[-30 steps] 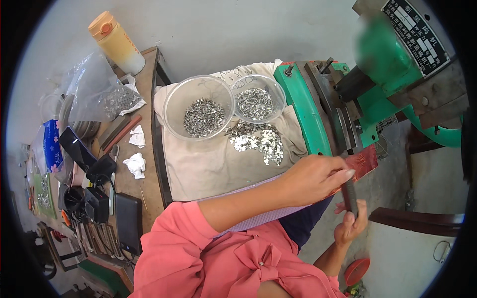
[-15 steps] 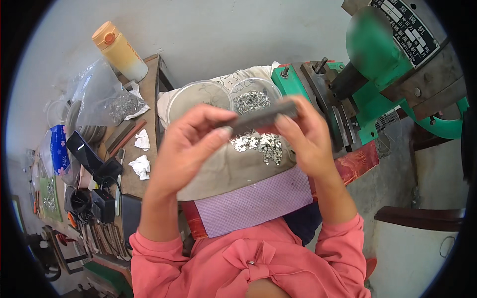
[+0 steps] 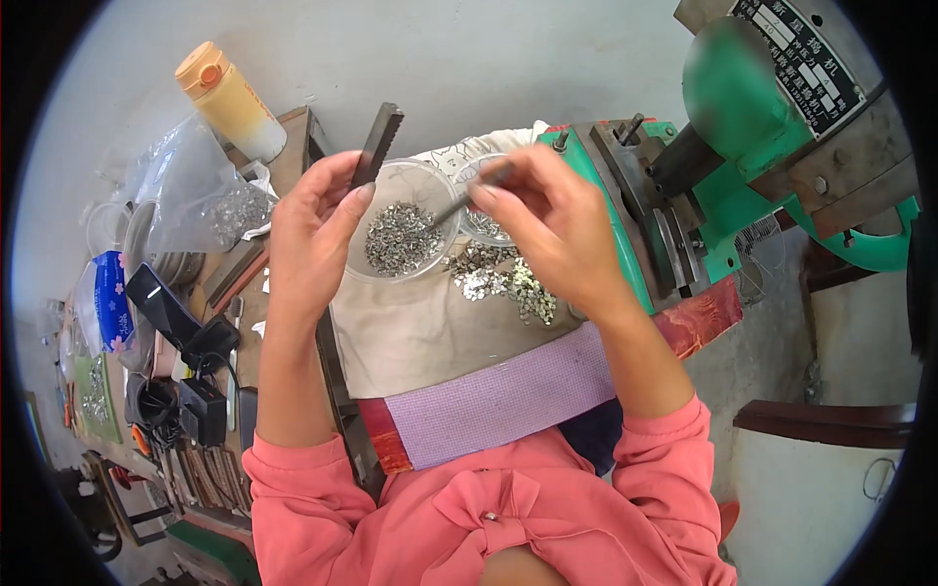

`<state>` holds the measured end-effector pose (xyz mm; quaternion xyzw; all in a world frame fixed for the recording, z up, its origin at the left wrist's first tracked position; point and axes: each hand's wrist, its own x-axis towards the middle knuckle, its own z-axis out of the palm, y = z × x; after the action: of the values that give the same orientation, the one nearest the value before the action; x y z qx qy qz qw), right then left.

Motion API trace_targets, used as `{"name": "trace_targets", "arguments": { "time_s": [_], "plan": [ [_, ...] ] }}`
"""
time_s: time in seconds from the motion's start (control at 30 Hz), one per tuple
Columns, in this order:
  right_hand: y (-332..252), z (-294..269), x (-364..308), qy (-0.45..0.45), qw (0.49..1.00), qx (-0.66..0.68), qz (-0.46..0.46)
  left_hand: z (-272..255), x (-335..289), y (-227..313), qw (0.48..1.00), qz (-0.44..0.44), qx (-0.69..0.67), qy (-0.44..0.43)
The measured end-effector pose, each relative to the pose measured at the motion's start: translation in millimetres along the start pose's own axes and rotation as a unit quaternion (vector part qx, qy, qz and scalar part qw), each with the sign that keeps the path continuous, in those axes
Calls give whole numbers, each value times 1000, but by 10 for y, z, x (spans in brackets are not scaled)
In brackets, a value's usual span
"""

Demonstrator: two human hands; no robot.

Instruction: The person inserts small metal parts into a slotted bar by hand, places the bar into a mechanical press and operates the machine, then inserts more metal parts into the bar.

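My left hand (image 3: 311, 234) grips a dark metal bar with a notched edge (image 3: 381, 137), held tilted upward. In my right hand (image 3: 562, 230) is a slim dark rod-like tool (image 3: 454, 208), pinched by thumb and fingers; its tip points down-left over a clear round tub (image 3: 389, 278). Small silvery metal pieces (image 3: 401, 237) lie in that tub. Beyond my right fingers stands a second clear tub (image 3: 476, 166), partly hidden, also holding metal pieces. Below it, shiny flat metal bits (image 3: 523, 293) are heaped on a beige cloth (image 3: 420, 342).
A green press machine (image 3: 718, 186) stands at the right. The side table at left carries a yellow bottle (image 3: 234, 103), a plastic bag (image 3: 191, 186), a phone (image 3: 161, 298) and dark bars (image 3: 230, 273). Nearer me lies a purple mat (image 3: 508, 391).
The dark bar was held between both hands over the cloth; now only the left hand has it, raised at left. The right hand holds a slim tool separately, and the left tub shows more.
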<state>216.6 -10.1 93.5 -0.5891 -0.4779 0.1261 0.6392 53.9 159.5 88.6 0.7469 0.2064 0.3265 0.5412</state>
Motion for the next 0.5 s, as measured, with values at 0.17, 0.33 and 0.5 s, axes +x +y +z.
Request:
{"name": "trace_targets", "arguments": {
  "time_s": [0.17,0.33,0.5],
  "plan": [
    [-101,-316,-930,63,969,140,196,77,-478,9,975,-146,-148,-83],
    [53,-541,-1846,185,939,160,242,220,-1142,-45,859,-370,-287,-207],
    [146,-707,-2098,268,909,59,314,367,-1512,-164,777,-450,-268,-349]
  ]
}}
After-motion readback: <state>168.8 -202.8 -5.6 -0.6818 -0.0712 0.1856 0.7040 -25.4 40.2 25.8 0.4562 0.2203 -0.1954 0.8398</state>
